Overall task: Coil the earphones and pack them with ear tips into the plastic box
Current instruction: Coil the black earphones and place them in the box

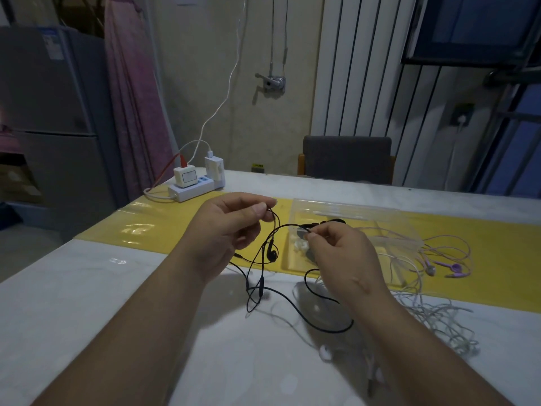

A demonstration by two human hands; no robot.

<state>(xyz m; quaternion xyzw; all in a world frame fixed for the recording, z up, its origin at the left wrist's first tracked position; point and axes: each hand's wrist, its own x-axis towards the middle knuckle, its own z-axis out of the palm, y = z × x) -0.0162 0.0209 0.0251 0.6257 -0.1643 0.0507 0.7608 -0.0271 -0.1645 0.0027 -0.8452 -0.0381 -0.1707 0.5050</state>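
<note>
The left hand (225, 227) was raised over the table, its thumb and forefinger closed in a pinch on the thin cable of the black earphones (272, 253), and the other fingers were curled loosely under. The right hand (342, 256) had its fingers curled too. Its thumb and forefinger pinched a small dark and silver end of the same cable, just at the near edge of the plastic box (351, 212).

Between the two hands the cable made an arch. One rounded black earbud hung below it, and the rest of the cable lay in loose loops on the table (87, 288), which was white, smooth and glossy. The box was clear, shallow and rectangular, and lay on a shiny yellow strip (164, 227). Inside it, near the right hand's fingers, were small whitish pieces (301, 246), too blurred to tell what they were.

The right hand and wrist hid a part of the box and a part of the black cable. To the right lay a tangled heap of white earphones (439, 315) and a pair of purple earphones (453, 268). At the far left edge of the table stood a white power strip (193, 190) with two chargers plugged in. Behind the table was a grey padded chair (347, 158), with a white ribbed radiator (360, 68) behind it.
</note>
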